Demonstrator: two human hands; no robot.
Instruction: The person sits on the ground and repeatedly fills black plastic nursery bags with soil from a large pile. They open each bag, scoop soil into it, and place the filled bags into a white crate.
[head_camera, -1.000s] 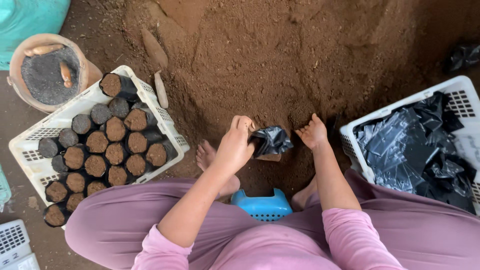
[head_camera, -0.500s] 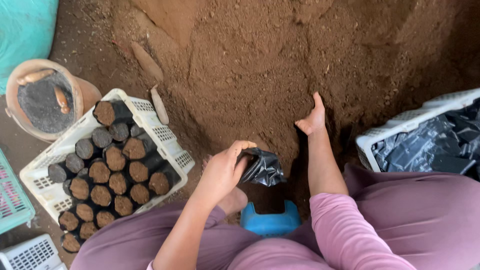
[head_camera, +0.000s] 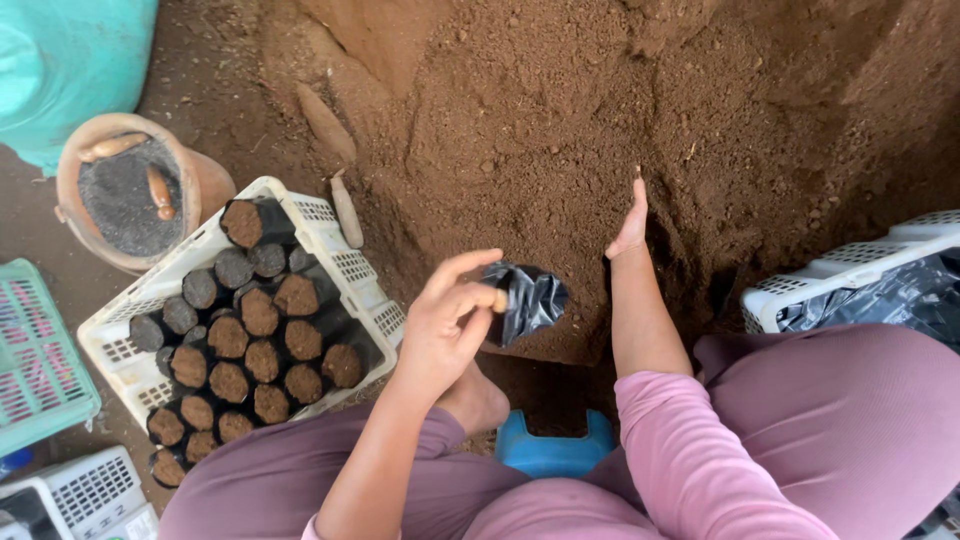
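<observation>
Left hand (head_camera: 450, 320) pinching small black plastic grow bag (head_camera: 530, 300) at rim, above edge of brown soil heap (head_camera: 600, 120); bag looks empty. Right hand (head_camera: 630, 222) flat, fingers straight, grasping nothing, pressed into soil. White plastic crate (head_camera: 345, 265) nearly full of filled bags; filling of this one not yet begun.

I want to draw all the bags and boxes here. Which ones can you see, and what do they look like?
Small black plastic bag: held by the left hand, crumpled, shiny.
Filled black bags: packed in rows in the white crate on the left, round tops brown with soil.
Empty black bags: loosely heaped in the white crate at right.
No labels, signs or screens show.
</observation>
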